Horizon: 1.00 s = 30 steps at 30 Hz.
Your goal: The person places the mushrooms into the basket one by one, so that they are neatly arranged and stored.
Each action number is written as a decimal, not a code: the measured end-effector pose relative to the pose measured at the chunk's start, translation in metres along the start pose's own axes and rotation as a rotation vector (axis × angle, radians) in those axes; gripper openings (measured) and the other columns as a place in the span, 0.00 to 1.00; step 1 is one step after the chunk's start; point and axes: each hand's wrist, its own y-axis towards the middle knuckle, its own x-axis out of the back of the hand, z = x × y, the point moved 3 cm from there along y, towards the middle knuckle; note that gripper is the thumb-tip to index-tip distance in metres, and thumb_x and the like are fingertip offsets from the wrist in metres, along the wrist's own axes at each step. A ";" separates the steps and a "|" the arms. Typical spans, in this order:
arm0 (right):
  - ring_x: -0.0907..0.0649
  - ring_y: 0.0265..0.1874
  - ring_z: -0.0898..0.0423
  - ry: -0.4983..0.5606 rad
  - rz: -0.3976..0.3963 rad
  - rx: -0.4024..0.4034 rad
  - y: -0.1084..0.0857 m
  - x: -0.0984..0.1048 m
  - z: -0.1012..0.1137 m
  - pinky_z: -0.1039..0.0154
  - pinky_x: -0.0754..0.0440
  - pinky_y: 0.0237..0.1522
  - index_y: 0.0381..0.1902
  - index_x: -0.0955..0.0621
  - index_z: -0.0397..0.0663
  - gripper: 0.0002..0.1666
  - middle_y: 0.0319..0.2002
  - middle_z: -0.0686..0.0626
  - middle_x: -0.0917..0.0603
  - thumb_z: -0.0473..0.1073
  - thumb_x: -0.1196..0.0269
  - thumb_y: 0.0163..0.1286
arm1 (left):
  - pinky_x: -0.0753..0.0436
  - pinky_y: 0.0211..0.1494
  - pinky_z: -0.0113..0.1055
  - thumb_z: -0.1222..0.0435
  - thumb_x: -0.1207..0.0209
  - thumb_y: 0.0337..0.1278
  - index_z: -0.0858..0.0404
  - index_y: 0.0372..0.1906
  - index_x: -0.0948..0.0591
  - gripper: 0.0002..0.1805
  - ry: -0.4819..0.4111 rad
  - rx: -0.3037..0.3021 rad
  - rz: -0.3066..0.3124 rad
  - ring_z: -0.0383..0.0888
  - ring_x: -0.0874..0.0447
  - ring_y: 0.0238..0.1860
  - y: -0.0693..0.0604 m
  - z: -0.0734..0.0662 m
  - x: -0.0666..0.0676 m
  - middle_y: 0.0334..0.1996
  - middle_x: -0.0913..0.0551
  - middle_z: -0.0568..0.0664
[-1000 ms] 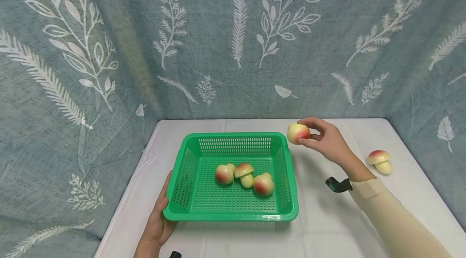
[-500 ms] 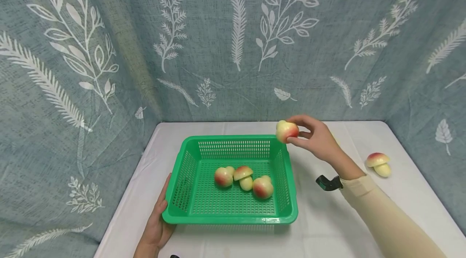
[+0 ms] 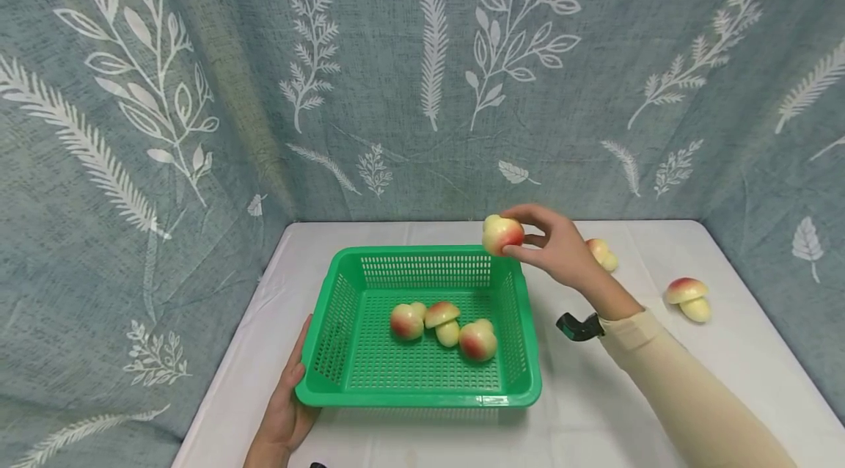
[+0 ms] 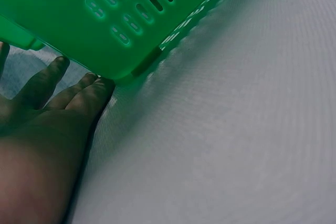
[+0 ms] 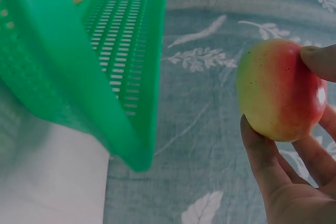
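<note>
My right hand (image 3: 551,248) pinches a yellow-and-red toy mushroom (image 3: 502,235) between thumb and fingertips, above the back right corner of the green basket (image 3: 422,399). The right wrist view shows the rounded, speckled cap (image 5: 278,90) close up, apart from the basket rim. Inside the basket, near its middle, lie three similar mushrooms, the left one (image 3: 406,321), the middle one (image 3: 442,315) and the right one (image 3: 478,341). My left hand (image 3: 285,409) rests against the basket's left side with its fingers extended; in the left wrist view its fingertips touch the basket's lower wall.
To the right on the white-covered table (image 3: 594,395) lie two more mushrooms, one (image 3: 689,299) near the right edge and another (image 3: 602,254) partly hidden behind my right wrist. A blue-grey leaf-patterned cloth (image 3: 396,86) hangs behind and at both sides.
My right hand has moved left with the mushroom, from beside the basket to above its back right corner. A mushroom behind that wrist has come into sight. The left hand stays put.
</note>
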 end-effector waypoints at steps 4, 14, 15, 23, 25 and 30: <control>0.16 0.60 0.48 0.016 0.009 0.003 0.005 -0.005 0.005 0.58 0.15 0.61 0.66 0.16 0.42 0.30 0.62 0.44 0.14 0.32 0.22 0.67 | 0.40 0.77 0.28 0.49 0.65 0.85 0.40 0.90 0.61 0.38 0.004 -0.005 0.010 0.25 0.50 0.82 0.001 0.000 0.001 0.89 0.59 0.33; 0.16 0.60 0.48 0.049 0.045 0.009 0.019 -0.023 0.011 0.56 0.15 0.61 0.65 0.16 0.44 0.29 0.60 0.47 0.14 0.34 0.21 0.67 | 0.40 0.77 0.27 0.51 0.66 0.84 0.40 0.91 0.61 0.38 0.011 -0.002 0.015 0.27 0.54 0.83 0.003 -0.004 0.000 0.89 0.60 0.34; 0.16 0.60 0.48 0.052 0.052 0.006 0.020 -0.026 0.011 0.56 0.15 0.61 0.65 0.16 0.45 0.29 0.60 0.47 0.14 0.34 0.21 0.67 | 0.40 0.77 0.27 0.50 0.65 0.84 0.40 0.91 0.61 0.38 0.010 0.001 0.014 0.27 0.54 0.83 0.003 -0.004 0.000 0.89 0.59 0.34; 0.15 0.58 0.50 0.066 0.089 0.028 0.026 -0.046 0.017 0.55 0.14 0.60 0.64 0.15 0.46 0.27 0.60 0.49 0.15 0.36 0.21 0.68 | 0.40 0.77 0.27 0.50 0.66 0.84 0.41 0.90 0.63 0.38 0.005 -0.004 0.027 0.26 0.52 0.82 0.004 -0.003 0.001 0.89 0.60 0.35; 0.15 0.57 0.50 0.069 0.094 0.030 0.027 -0.051 0.017 0.55 0.14 0.60 0.63 0.15 0.47 0.27 0.60 0.49 0.14 0.36 0.21 0.68 | 0.40 0.77 0.27 0.51 0.66 0.85 0.40 0.90 0.62 0.38 0.004 -0.006 0.033 0.26 0.53 0.83 0.004 -0.003 0.001 0.89 0.60 0.34; 0.15 0.57 0.51 0.043 0.114 0.042 0.030 -0.067 0.018 0.56 0.13 0.58 0.63 0.15 0.49 0.27 0.59 0.51 0.14 0.37 0.21 0.68 | 0.40 0.77 0.26 0.50 0.65 0.85 0.38 0.90 0.61 0.37 0.008 0.004 0.029 0.26 0.56 0.83 0.004 -0.005 0.001 0.89 0.60 0.32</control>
